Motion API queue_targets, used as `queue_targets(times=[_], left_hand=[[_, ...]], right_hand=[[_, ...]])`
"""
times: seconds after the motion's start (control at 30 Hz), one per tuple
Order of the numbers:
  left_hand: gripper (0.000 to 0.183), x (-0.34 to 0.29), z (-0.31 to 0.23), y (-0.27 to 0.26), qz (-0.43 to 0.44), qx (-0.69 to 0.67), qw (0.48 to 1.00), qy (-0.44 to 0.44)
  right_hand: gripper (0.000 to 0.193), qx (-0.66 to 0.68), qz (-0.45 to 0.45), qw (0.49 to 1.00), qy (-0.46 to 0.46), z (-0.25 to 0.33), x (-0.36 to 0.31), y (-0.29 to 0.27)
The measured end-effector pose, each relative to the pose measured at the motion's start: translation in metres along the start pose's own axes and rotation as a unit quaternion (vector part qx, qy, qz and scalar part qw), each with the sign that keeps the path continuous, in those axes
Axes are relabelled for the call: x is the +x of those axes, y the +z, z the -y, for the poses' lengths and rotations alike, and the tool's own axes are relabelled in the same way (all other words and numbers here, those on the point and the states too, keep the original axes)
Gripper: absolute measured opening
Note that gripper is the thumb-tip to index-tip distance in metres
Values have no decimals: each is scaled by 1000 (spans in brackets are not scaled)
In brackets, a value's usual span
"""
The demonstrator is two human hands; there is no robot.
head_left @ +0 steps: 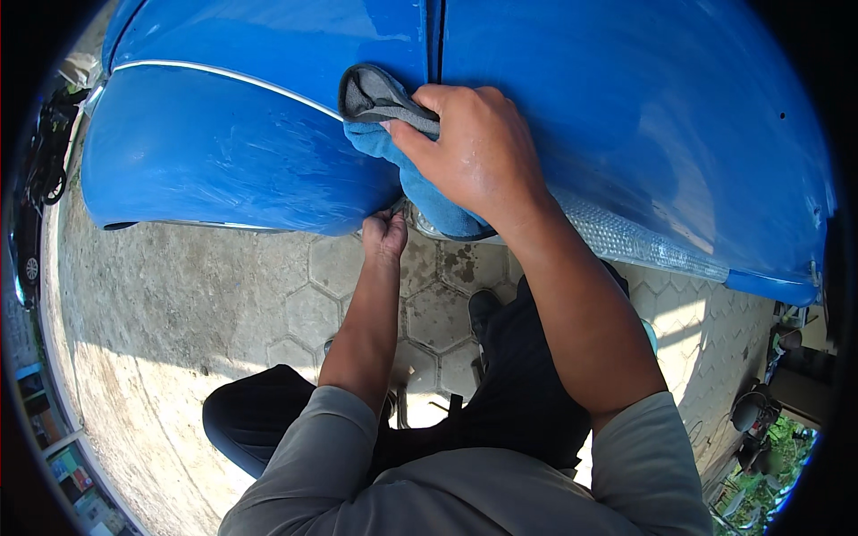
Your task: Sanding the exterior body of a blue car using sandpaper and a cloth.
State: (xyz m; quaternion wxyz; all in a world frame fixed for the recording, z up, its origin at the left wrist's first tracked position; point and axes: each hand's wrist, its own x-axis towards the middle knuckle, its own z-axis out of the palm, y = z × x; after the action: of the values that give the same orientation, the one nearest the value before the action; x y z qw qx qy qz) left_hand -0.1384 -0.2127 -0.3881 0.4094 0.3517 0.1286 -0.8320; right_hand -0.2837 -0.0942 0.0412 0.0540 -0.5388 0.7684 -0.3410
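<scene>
My right hand [483,152] is closed round a cloth [420,183], grey on one face and blue on the other. The folded cloth lies against the glossy blue vehicle body [617,107], beside a dark vertical seam, and its blue part hangs below the bodywork's lower edge. Lower and to the left, my left hand [384,234] is closed at the bottom edge of a rounded blue panel [241,152]. What its fingers grip is hidden by the hand and the panel. Pale, streaky smears mark that rounded panel, and a white trim strip [232,79] runs along its top.
A silvery textured strip [635,234] runs along the underside of the body at right. Below is hexagonal paving [438,313], with rough concrete [197,295] at left. A dark car [36,241] stands at far left; a dark machine [760,411] is at lower right.
</scene>
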Motion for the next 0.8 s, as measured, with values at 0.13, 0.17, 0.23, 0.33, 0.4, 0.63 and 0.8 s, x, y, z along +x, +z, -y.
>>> queue_targets(times=[0.13, 0.17, 0.23, 0.33, 0.4, 0.63, 0.8], left_hand=[[51, -53, -14, 11, 85, 0, 996, 40], [52, -63, -15, 12, 84, 21, 994, 72], [52, -67, -13, 12, 130, 32, 986, 99], [52, -40, -1, 3, 74, 10, 995, 71], [54, -13, 3, -5, 85, -45, 995, 20], [60, -42, -27, 13, 73, -33, 997, 6], [68, -108, -54, 45, 160, -4, 986, 38]], right_hand=[[36, -15, -24, 999, -25, -8, -1, 5], [36, -14, -24, 999, -25, -9, -1, 7], [35, -5, -28, 999, -38, -12, -1, 10], [36, -7, -18, 1000, -23, -12, -1, 11], [35, -9, -37, 999, -31, -10, -1, 10], [37, -15, -28, 999, -31, -12, -3, 9], [37, -16, -28, 999, -28, -15, -5, 10]])
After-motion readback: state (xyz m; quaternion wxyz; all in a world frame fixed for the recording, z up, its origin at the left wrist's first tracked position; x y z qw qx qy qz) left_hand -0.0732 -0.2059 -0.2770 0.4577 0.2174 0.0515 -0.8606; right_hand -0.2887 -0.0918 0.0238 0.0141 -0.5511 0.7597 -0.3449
